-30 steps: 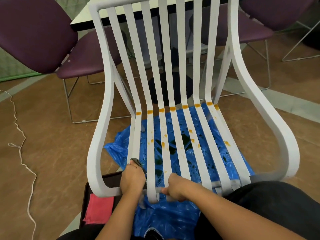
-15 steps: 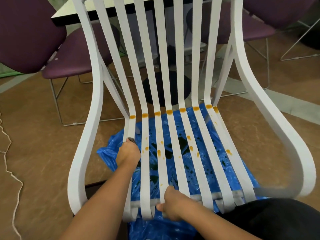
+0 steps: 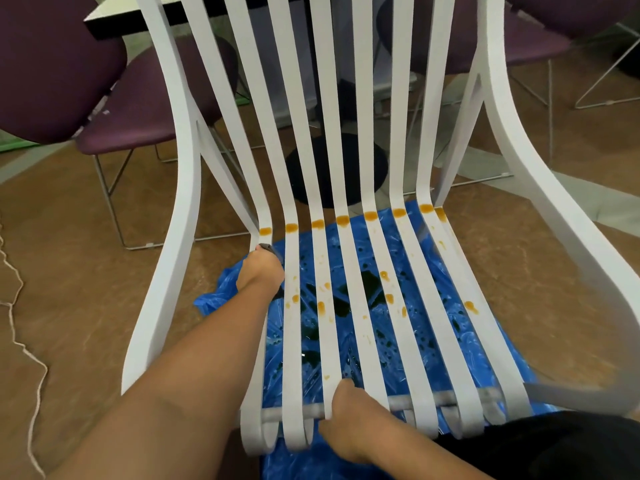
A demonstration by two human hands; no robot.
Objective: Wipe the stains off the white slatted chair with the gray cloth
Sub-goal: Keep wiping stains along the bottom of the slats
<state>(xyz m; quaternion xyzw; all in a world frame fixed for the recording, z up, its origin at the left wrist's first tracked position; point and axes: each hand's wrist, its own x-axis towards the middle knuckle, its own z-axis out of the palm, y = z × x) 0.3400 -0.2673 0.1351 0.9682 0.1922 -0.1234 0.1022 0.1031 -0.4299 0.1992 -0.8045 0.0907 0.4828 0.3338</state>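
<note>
Chair: the white slatted chair (image 3: pixel 188 174) stands right in front of you on the brown floor (image 3: pixel 69 254), its seat slats running away from you and bending up into the backrest.
Stains: a row of orange stains (image 3: pixel 343 220) crosses the slats at the bend, one blot on each. Smaller orange drips (image 3: pixel 321 307) dot the middle seat slats.
Cloth: only a small dark tip of the gray cloth (image 3: pixel 266 247) shows, on the leftmost seat slat, just below that slat's orange blot.
Left hand: your left hand (image 3: pixel 261 271) lies over the cloth on that leftmost slat, pressing it to the surface. The fingers look curled round it, with the knuckles toward you.
Right hand: your right hand (image 3: pixel 349 414) grips the front edge of the seat near the third and fourth slats, thumb on top and fingers tucked under.
Under the chair: a crumpled blue plastic sheet (image 3: pixel 216 299) spreads beneath the seat, with dark green puddles (image 3: pixel 370 285) showing between the slats.
Behind: purple chairs (image 3: pixel 52 64) on thin metal legs and a white-topped table (image 3: pixel 114 20) stand beyond the backrest.
Left floor: a pale cord (image 3: pixel 14 317) trails along the floor, well apart from the chair.
</note>
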